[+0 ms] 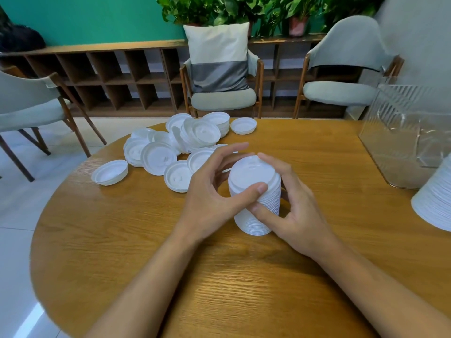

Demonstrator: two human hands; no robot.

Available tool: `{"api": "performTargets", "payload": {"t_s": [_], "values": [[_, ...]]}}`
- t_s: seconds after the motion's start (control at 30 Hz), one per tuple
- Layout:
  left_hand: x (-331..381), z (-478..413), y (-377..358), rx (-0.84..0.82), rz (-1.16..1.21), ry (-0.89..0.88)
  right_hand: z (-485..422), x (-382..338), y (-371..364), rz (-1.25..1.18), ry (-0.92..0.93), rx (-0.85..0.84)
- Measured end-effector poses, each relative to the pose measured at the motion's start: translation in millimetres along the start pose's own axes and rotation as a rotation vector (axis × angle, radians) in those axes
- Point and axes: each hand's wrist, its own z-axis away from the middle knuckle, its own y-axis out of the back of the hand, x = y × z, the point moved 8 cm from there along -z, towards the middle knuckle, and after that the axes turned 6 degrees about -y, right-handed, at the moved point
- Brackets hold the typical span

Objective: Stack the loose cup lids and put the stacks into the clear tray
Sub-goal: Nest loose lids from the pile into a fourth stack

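Room: grey chair left, cubby shelf under green wall | Surface: round wooden table, open wood along near edge | loose lids heaped left-centre | left hand and right hand both clasp upright lid stack, centre | clear tray at right edge, second lid stack just beside it.

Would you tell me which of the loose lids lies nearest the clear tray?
The lone lid at the heap's far right, hollow side up, closest to the tray.
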Motion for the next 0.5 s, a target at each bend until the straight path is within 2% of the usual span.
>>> {"api": "performTargets", "payload": {"t_s": [0.27, 0.4, 0.5], "values": [[-11, 3, -9, -0.08, 0.005, 0.055, 2, 4, -3, -0.015, -0.076, -0.063], [-13, 5, -6, -0.078, -0.038, 0.024, 3, 6, -4, 0.018, -0.084, -0.052], [-19, 3, 13, 0.024, -0.11, -0.007, 1, 7, -2, 0.064, -0.083, -0.034]]}}
